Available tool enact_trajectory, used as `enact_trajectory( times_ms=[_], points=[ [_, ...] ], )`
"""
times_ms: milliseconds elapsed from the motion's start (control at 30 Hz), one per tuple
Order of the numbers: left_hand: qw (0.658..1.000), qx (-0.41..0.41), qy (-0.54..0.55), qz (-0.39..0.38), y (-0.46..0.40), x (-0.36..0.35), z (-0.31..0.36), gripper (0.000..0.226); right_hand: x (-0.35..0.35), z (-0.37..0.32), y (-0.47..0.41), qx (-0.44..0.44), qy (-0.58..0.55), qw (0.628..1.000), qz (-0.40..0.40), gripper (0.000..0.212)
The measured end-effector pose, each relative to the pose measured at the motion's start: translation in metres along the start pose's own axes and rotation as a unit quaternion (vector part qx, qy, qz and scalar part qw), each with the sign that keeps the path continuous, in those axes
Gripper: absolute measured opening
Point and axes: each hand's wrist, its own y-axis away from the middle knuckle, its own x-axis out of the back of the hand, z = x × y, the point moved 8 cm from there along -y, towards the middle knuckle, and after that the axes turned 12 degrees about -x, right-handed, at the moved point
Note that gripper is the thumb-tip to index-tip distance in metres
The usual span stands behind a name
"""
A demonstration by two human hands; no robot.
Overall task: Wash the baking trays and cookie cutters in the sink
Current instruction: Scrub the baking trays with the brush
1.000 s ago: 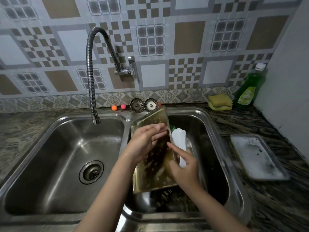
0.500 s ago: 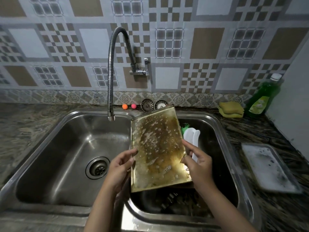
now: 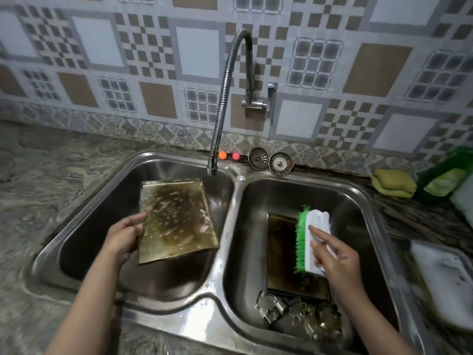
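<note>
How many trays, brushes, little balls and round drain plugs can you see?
Trays: 3, one held, one in the right basin, one on the counter
Brushes: 1
Little balls: 2, orange, pink
Drain plugs: 2
Total: 8

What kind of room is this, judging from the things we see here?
Most likely a home kitchen: a steel double sink set in a stone counter, a flexible tap on a patterned tiled wall, and green dish soap beside sponges.
</note>
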Motion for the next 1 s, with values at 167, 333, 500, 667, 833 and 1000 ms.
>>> enact_trajectory(
  times_ms=[167,333,500,667,833,1000],
  points=[
    [0.993,-0.003,-0.119,0.006,-0.046,0.023,-0.019,0.044,-0.001,0.009,0.003,0.006,0.044,0.999,0.009,0.039],
    [0.981,0.032,-0.186,-0.034,-0.058,0.015,-0.045,0.040,0.006,0.021,-0.002,-0.026,0.156,0.987,0.017,0.072],
    [0.978,0.022,-0.207,-0.034,-0.046,-0.008,-0.039,0.027,0.029,0.027,-0.005,-0.021,0.208,0.977,0.051,0.079],
    [0.956,-0.157,-0.225,-0.100,0.004,-0.098,0.031,0.026,0.048,0.028,-0.009,-0.007,0.218,0.974,0.063,0.078],
    [0.927,-0.239,-0.170,-0.234,0.080,-0.225,0.052,0.019,0.062,0.031,-0.013,-0.005,0.229,0.970,0.077,0.079],
    [0.883,-0.140,-0.282,-0.347,0.118,-0.313,-0.016,0.028,0.069,0.037,-0.011,0.001,0.221,0.973,0.073,0.079]
  ],
)
